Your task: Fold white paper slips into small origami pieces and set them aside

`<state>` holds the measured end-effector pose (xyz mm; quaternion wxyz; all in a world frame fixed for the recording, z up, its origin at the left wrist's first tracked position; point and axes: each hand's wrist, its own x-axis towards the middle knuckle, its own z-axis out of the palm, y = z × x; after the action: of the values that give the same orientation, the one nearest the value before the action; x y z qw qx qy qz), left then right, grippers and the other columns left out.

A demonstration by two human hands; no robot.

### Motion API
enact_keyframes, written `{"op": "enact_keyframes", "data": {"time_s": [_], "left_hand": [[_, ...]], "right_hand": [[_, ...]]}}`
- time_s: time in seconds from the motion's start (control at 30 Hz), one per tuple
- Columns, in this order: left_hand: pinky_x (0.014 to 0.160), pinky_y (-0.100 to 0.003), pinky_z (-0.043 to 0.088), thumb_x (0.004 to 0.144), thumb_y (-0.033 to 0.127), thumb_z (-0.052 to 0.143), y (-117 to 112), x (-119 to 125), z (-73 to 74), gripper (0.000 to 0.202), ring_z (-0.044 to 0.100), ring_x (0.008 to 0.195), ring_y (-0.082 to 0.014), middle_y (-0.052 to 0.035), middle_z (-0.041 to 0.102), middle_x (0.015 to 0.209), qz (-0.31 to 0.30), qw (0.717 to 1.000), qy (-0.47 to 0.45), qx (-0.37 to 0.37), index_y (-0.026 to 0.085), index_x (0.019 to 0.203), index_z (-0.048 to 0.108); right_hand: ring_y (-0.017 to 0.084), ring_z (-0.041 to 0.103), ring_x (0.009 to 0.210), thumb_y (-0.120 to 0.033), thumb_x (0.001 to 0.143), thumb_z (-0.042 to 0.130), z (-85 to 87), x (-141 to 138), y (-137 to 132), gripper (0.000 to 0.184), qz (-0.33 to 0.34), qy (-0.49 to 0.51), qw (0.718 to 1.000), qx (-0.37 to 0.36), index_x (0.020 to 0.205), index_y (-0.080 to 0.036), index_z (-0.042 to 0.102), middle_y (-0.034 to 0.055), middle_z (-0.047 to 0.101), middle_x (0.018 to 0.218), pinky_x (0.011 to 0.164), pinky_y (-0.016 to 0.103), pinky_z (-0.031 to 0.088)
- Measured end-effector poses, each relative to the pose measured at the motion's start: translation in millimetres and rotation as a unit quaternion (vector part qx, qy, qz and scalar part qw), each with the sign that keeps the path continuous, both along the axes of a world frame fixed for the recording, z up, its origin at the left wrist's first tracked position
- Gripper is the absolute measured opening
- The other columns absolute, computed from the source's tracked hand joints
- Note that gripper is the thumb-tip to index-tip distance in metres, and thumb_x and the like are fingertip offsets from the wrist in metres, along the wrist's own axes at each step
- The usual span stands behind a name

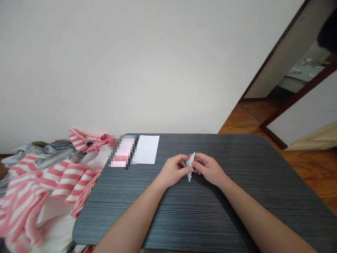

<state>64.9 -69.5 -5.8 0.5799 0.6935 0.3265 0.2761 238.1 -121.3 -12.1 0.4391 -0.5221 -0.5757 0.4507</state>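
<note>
Paper is pinched by left hand and right hand.

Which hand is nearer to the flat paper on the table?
Left. The left hand is to the right of the flat paper, apart from it; the right hand is farther right. Both hold the folded paper.

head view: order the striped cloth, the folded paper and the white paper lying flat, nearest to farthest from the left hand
1. Folded paper: held between the left hand and right hand.
2. White paper: on the table, ahead and left.
3. Striped cloth: farthest, beyond the table's left edge.
</note>
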Motion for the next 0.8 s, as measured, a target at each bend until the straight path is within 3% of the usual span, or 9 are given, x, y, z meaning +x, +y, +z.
{"op": "enact_keyframes", "data": {"time_s": [0.67, 0.8], "left_hand": [[0.059, -0.021, 0.043, 0.072, 0.033, 0.064, 2.2, 1.0, -5.4, 0.036, 0.055, 0.069, -0.0114, -0.0041, 0.061, 0.083, 0.033, 0.999, -0.021, 0.0, 0.016, 0.103, 0.056], [0.058, -0.021, 0.043, 0.072, 0.032, 0.064, 1.9, 0.4, -3.2, 0.036, 0.056, 0.071, -0.012, -0.0046, 0.061, 0.084, 0.034, 0.999, -0.035, -0.014, 0.016, 0.104, 0.057]], "right_hand": [[0.014, 0.057, 0.063, -0.024, 0.086, 0.046, 8.9, -4.0, -4.2, 0.028, 0.01, -0.1, 0.994, 0.053, 0.112, -0.02, 0.053, 0.0022, 0.062, 0.076, 0.058, 0.025, 0.045], [0.013, 0.055, 0.056, -0.021, 0.087, 0.042, 9.5, -2.4, -4.4, 0.03, -0.004, -0.135, 0.99, 0.049, 0.115, -0.02, 0.051, -0.0008, 0.06, 0.067, 0.055, 0.024, 0.043]]}}
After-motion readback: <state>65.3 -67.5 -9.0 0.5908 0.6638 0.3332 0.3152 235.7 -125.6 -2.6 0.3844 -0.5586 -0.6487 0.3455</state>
